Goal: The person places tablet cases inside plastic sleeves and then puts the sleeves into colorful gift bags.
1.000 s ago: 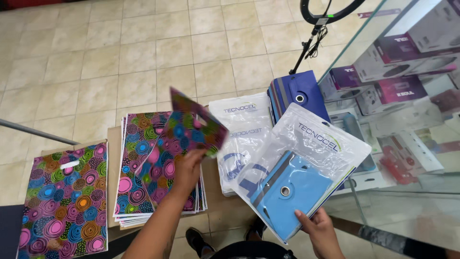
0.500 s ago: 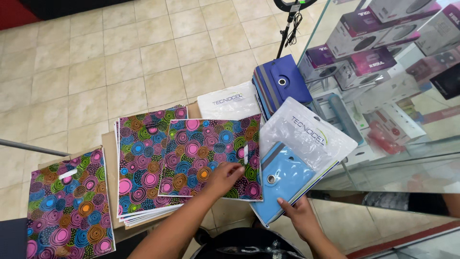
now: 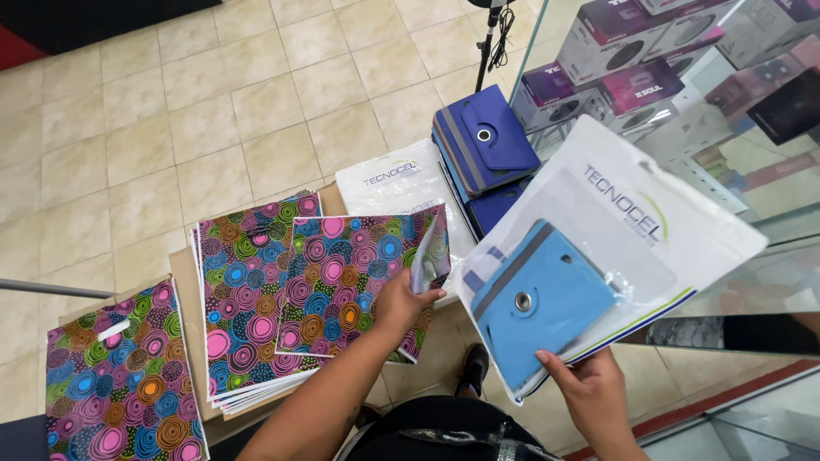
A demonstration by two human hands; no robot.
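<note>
My left hand [image 3: 403, 300] grips the right edge of a colourful swirl-patterned bag [image 3: 342, 277] and lifts its mouth open over a stack of the same bags [image 3: 243, 299]. My right hand [image 3: 589, 394] holds, by its lower edge, a clear and white plastic pouch [image 3: 636, 226] with a light blue tablet case [image 3: 534, 299] inside. The pouch is tilted, to the right of the opened bag.
More patterned bags [image 3: 115, 384] lie at the far left. A pile of white pouches [image 3: 393, 183] and a stack of dark blue tablet cases [image 3: 483, 149] sit behind. A glass display case [image 3: 726, 128] with boxed goods stands on the right. Tiled floor [image 3: 213, 102] lies beyond.
My left hand brought a patterned bag down onto the stack and now opens its right edge. My right hand raised the pouch with the blue case closer to the camera.
</note>
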